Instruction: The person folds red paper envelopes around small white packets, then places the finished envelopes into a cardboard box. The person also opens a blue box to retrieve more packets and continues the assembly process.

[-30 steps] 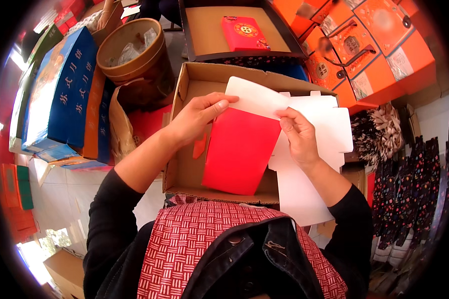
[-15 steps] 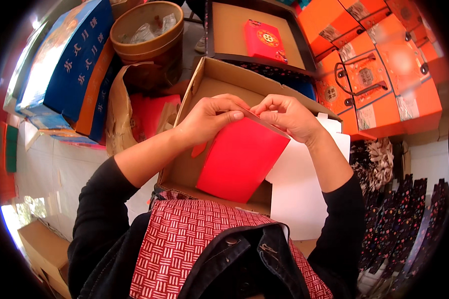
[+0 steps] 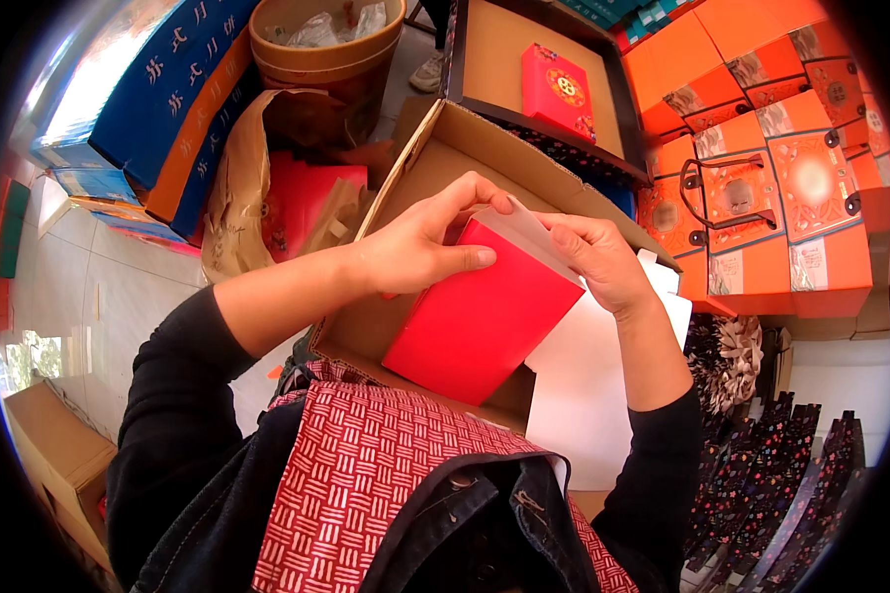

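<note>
Between my hands a red cardboard box [image 3: 483, 321] is tilted over a shallow brown carton [image 3: 396, 212]. A pale flap [image 3: 536, 235] stands up along its far edge. My left hand [image 3: 443, 235] grips the box's far left corner, the thumb lying on the red face and the fingers behind. At the far right corner my right hand [image 3: 608, 259] pinches the flap's end between thumb and fingers. Some fingertips are hidden behind the flap. White card sheets [image 3: 588, 381] lie under my right forearm, partly covered by the red box.
A finished-looking red box [image 3: 556, 91] lies in a dark-edged tray [image 3: 485, 49] at the back. Orange gift boxes [image 3: 742, 198] are stacked at right, above dark floral strips [image 3: 752, 474]. At left are blue boxes [image 3: 158, 109], a brown bin [image 3: 326, 54] and a torn paper bag [image 3: 237, 198].
My right hand has moved down and right along the flap, away from my left hand. The flap now stands more upright, showing its pale side. The whole view has shifted slightly.
</note>
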A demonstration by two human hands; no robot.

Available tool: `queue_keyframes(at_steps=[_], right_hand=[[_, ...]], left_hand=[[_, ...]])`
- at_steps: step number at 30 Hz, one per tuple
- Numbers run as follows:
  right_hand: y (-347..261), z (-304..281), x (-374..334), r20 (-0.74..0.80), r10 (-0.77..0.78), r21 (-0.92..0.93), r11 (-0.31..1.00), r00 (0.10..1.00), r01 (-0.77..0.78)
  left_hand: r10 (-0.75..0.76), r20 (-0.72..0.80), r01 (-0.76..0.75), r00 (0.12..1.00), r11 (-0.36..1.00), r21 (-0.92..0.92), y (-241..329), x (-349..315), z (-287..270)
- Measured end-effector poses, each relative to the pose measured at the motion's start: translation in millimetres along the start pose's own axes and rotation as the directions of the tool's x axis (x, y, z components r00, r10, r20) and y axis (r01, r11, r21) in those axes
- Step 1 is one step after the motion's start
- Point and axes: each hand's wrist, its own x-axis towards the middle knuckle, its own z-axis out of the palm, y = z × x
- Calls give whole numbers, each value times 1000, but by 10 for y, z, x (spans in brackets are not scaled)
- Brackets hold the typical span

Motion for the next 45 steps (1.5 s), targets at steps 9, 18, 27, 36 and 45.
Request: queue_keyframes(at_steps=[9, 18, 27, 36, 45], right_hand=[[-69, 38, 33, 32, 6, -65, 998, 999, -4], [56, 57, 98, -32, -88, -193, 978, 996, 80], [-20, 22, 94, 95, -290, -542, 787, 952, 294], [55, 54, 123, 94, -311, -508, 802, 946, 314], [378, -272, -285, -73, -154, 110, 981, 985, 161]], left_hand=[[-95, 71, 85, 993, 988, 132, -12, 37, -171], [-86, 44, 78, 995, 986, 150, -5, 22, -144], [-59, -33, 62, 998, 993, 102, 15, 7, -90], [-51, 97, 18, 994, 949, 315, 37, 31, -6], [-75, 30, 56, 997, 914, 401, -11, 40, 21]])
